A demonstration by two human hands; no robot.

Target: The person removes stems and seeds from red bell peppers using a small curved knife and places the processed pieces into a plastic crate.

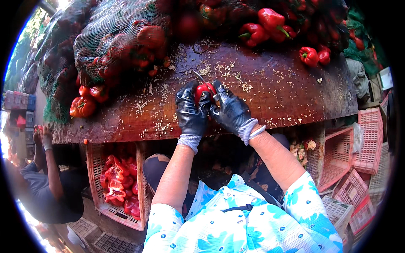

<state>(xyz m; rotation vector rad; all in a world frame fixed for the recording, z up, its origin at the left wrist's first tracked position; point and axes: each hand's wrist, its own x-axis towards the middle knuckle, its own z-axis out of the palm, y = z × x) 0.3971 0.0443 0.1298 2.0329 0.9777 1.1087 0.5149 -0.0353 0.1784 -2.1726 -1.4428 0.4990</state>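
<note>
Over the wooden work surface, both my hands wear black gloves. My left hand is closed around a red bell pepper. My right hand is closed on a thin curved metal tool, held against the pepper; its handle is mostly hidden by the fingers. Pale seeds are scattered on the wood around my hands. More red peppers lie at the back right.
Mesh sacks of peppers line the back and left. Below the edge, a crate holds cut red peppers. Empty-looking crates stack at right. At far left, a co-worker's hands hold something red.
</note>
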